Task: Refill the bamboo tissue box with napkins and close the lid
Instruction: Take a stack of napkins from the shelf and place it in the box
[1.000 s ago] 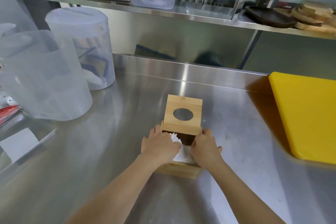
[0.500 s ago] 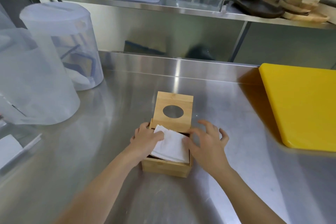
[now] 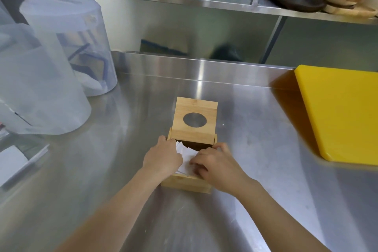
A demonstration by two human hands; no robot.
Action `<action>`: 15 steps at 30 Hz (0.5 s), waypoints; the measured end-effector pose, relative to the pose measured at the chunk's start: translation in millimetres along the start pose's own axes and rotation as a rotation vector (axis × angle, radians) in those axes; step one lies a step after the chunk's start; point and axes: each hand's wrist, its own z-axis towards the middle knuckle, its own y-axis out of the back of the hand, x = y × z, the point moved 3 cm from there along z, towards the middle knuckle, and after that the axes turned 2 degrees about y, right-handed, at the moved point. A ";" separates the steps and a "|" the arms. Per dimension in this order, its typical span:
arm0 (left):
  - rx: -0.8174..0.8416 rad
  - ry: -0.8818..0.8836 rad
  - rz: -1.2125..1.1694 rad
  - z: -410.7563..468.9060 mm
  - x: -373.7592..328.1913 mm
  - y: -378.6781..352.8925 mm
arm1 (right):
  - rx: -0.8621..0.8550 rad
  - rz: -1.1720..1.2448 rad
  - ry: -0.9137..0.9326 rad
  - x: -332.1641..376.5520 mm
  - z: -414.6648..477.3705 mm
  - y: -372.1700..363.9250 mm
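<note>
Mid-counter (image 3: 102, 170): box (image 3: 185, 184), lid (image 3: 194, 117) raised upright | napkins (image 3: 187, 156) pressed by left hand (image 3: 162, 158), fingers curled | right hand (image 3: 214, 166), fingers bent on napkins

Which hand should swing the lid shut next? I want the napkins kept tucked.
Probably the right hand: its fingers reach nearest the upright lid. The left hand lies on the napkins in the bamboo box and can hold them.

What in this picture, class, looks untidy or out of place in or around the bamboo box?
The white napkins sit crooked in the bamboo tissue box, one corner poking up under the open lid, while the left hand and right hand press on them. Nothing spilled or damaged.
</note>
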 end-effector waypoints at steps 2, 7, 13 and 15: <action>-0.106 -0.038 0.107 -6.2 2.2 -1.1 | 0.041 -0.059 -0.002 0.5 4.5 3.2; -0.569 -0.440 0.264 -20.0 0.0 9.4 | 0.047 -0.074 0.024 -0.8 7.3 4.2; -0.072 -0.826 0.474 -11.5 -0.3 14.1 | 0.085 -0.023 -0.046 -4.7 6.8 10.4; -0.030 -0.751 0.598 -0.3 2.7 15.6 | 0.174 -0.035 -0.059 -6.0 7.9 11.5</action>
